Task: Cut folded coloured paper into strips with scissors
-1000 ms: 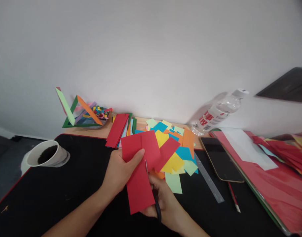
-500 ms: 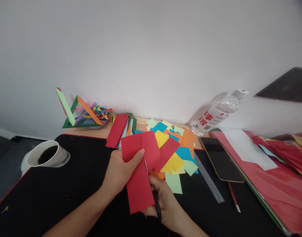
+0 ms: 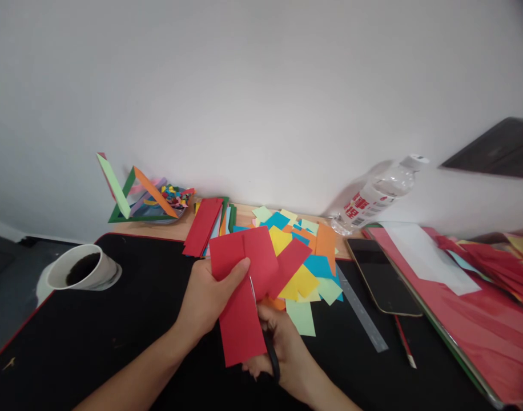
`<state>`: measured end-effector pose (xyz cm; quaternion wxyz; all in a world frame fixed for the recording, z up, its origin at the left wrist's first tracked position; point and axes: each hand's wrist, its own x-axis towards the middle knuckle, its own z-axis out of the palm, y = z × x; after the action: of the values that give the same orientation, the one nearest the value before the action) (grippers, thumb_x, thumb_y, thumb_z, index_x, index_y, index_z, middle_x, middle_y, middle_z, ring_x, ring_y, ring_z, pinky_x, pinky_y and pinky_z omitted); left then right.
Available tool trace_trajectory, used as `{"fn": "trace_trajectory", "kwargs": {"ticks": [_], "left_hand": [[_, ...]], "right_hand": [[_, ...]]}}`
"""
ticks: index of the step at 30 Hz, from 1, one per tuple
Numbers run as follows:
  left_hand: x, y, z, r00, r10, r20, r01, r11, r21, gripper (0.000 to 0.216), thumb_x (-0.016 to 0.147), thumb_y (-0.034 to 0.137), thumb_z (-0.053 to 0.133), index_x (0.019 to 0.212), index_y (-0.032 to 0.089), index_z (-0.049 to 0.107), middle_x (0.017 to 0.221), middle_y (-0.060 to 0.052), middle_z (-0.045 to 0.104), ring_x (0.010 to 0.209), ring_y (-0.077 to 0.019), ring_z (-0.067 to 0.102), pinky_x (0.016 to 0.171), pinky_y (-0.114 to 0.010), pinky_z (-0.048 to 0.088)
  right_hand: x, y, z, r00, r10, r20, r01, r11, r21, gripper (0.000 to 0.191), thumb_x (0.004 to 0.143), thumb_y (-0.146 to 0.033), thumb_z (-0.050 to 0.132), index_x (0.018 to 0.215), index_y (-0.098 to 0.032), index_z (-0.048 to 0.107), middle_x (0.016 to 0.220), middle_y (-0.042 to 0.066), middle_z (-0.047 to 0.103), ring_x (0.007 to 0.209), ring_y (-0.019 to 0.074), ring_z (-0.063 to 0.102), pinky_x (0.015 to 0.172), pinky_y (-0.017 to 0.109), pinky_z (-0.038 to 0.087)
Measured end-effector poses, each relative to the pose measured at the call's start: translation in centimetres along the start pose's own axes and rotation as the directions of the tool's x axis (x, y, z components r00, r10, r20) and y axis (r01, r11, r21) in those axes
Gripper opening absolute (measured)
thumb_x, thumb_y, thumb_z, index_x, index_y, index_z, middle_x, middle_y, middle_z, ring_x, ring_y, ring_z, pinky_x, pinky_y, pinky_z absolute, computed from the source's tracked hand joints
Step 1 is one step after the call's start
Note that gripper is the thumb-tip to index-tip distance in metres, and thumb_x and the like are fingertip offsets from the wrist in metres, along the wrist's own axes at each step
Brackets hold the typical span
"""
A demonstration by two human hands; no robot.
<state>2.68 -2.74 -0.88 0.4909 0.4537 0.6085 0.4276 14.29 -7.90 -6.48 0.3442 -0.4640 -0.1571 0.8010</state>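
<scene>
My left hand [image 3: 208,297] grips a red paper strip [image 3: 241,294], thumb on top near its upper end. My right hand [image 3: 282,348] sits just below and right of it, fingers closed through the black handles of scissors [image 3: 270,351]. A thin blade [image 3: 252,288] shows along the strip's right edge, partway up. Both hands hover over a black desk mat [image 3: 94,331]. Behind the strip lies a heap of small coloured paper squares [image 3: 304,268].
A paper cup [image 3: 79,268] with dark contents stands at left. A stack of paper strips [image 3: 205,224] and folded strip shapes [image 3: 135,194] lie at the back. At right are a ruler [image 3: 362,311], pencil [image 3: 405,339], phone [image 3: 381,277], water bottle [image 3: 379,194] and red sheets [image 3: 467,319].
The red strip and both hands have shifted very slightly upward; the scissors blade sits a little higher along the strip's edge. Nothing else has moved.
</scene>
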Motion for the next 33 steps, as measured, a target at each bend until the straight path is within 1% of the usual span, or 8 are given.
{"fn": "trace_trajectory", "kwargs": {"ticks": [3,8,12,16,23,28,31,33], "left_hand": [[0.0,0.0,0.0,1.0,-0.016,-0.001,0.016,1.0,-0.017,0.024,0.069,0.038,0.072,0.063,0.015,0.064,0.055,0.002,0.063,0.045,-0.011,0.051,0.041,-0.02,0.041],[-0.2,0.0,0.2,0.997,-0.033,0.07,0.036,0.998,-0.049,0.026,0.069,0.039,0.071,0.062,0.016,0.063,0.054,0.001,0.063,0.045,-0.0134,0.056,0.042,-0.022,0.045],[-0.4,0.2,0.3,0.995,-0.05,0.089,0.055,0.997,-0.058,0.024,0.071,0.039,0.069,0.072,0.016,0.067,0.053,0.0,0.065,0.043,-0.0151,0.057,0.042,-0.024,0.047],[-0.3,0.3,0.3,0.994,-0.06,0.088,0.063,0.998,-0.032,0.025,0.072,0.04,0.068,0.074,0.015,0.068,0.051,0.0,0.065,0.041,-0.0158,0.058,0.042,-0.025,0.047],[-0.3,-0.1,0.1,0.994,-0.039,0.104,0.043,0.998,-0.036,0.027,0.073,0.042,0.068,0.075,0.015,0.067,0.054,-0.001,0.067,0.044,-0.017,0.06,0.045,-0.025,0.048],[-0.3,-0.1,0.2,0.996,-0.044,0.082,0.047,0.998,-0.03,0.027,0.071,0.042,0.069,0.069,0.015,0.065,0.052,-0.001,0.066,0.043,-0.0163,0.059,0.042,-0.024,0.046],[-0.2,0.0,0.2,0.995,-0.038,0.087,0.041,0.999,-0.029,0.027,0.071,0.042,0.069,0.07,0.015,0.066,0.055,-0.002,0.066,0.044,-0.0167,0.059,0.043,-0.025,0.047],[-0.2,0.0,0.1,0.997,-0.025,0.077,0.027,0.999,-0.024,0.027,0.071,0.042,0.069,0.069,0.015,0.065,0.056,-0.002,0.067,0.045,-0.0163,0.059,0.043,-0.024,0.047]], "right_hand": [[-0.6,-0.4,0.2,0.998,-0.065,0.02,0.066,0.997,-0.029,0.045,0.053,-0.058,0.077,0.069,-0.018,0.063,0.049,-0.002,0.056,0.041,0.013,0.052,0.038,0.02,0.04],[-1.5,-1.3,0.5,0.997,-0.082,0.012,0.082,0.995,-0.048,0.035,0.062,-0.051,0.073,0.075,-0.019,0.066,0.06,-0.002,0.057,0.052,0.0122,0.052,0.047,0.02,0.043],[-2.1,-1.8,0.7,0.984,-0.167,0.064,0.176,0.97,-0.168,0.031,0.052,-0.035,0.081,0.077,-0.021,0.068,0.064,-0.003,0.059,0.056,0.0135,0.054,0.052,0.021,0.045],[-2.2,-1.9,0.6,0.973,-0.212,0.092,0.227,0.954,-0.197,0.033,0.048,-0.031,0.084,0.075,-0.021,0.068,0.065,-0.001,0.062,0.064,0.0177,0.059,0.056,0.023,0.047],[-1.8,-1.9,1.0,0.999,-0.032,-0.007,0.032,0.999,-0.012,0.031,0.06,-0.046,0.074,0.074,-0.02,0.067,0.061,0.001,0.062,0.059,0.0184,0.06,0.043,0.021,0.041],[-1.7,-2.0,1.3,0.998,-0.043,-0.055,0.046,0.997,0.055,0.032,0.062,-0.048,0.071,0.075,-0.019,0.067,0.056,0.0,0.059,0.054,0.0166,0.057,0.041,0.02,0.04],[-1.7,-1.8,1.2,0.999,-0.006,-0.039,0.006,1.0,0.01,0.032,0.059,-0.049,0.071,0.072,-0.019,0.067,0.056,0.0,0.059,0.053,0.0164,0.056,0.039,0.019,0.038],[-1.9,-1.8,1.0,0.997,-0.075,0.01,0.076,0.996,-0.05,0.031,0.055,-0.043,0.077,0.073,-0.02,0.067,0.061,-0.001,0.06,0.057,0.0157,0.057,0.045,0.02,0.044]]}}
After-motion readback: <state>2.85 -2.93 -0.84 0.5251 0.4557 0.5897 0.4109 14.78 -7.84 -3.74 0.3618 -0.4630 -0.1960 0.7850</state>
